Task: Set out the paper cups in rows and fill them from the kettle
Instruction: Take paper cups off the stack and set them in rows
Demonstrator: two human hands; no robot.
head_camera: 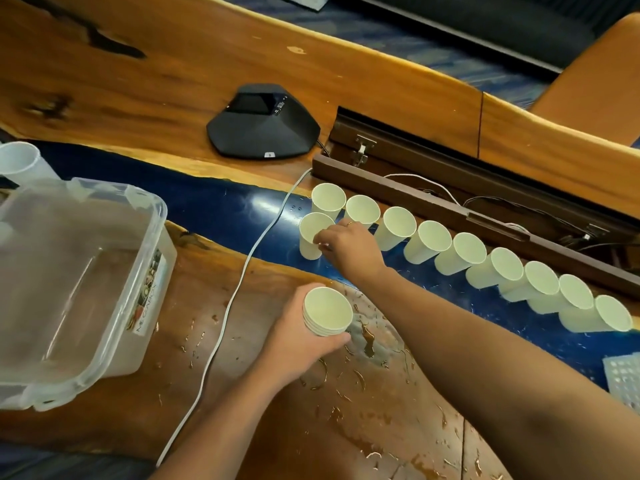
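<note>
On the counter (173, 64), seen from my head camera, a back row of ten cups (429, 242) runs along the blue strip beside the cable tray (450, 202), from far left down to the right edge. My right hand (341, 245) reaches across and pinches the first cup of a second row (313, 235) by its near side — fingers curled on the wall, setting it just in front of the back row's leftmost cup. My left hand (298, 336) wraps round the stack (327, 311) of spare cups, several nested, mouth up, held near my body over the wet patch of counter.

No kettle shows in this view; a clear jug (17, 161) peeks in at the far left behind the plastic box (79, 289), and I cannot say whether that serves as the pourer. All cups look empty, so filling has not begun.

To do this step well, I judge I should seat the cup flat before letting go, close to its back-row neighbour but not leaning on it — paper cups tip at a nudge. Lifting my fingers straight up keeps my wrist from brushing the cups behind. The white cable (256, 244) runs just left of this cup; I'd keep the new row clear of it. Water beads lie on the counter, so a light cup could slide.
</note>
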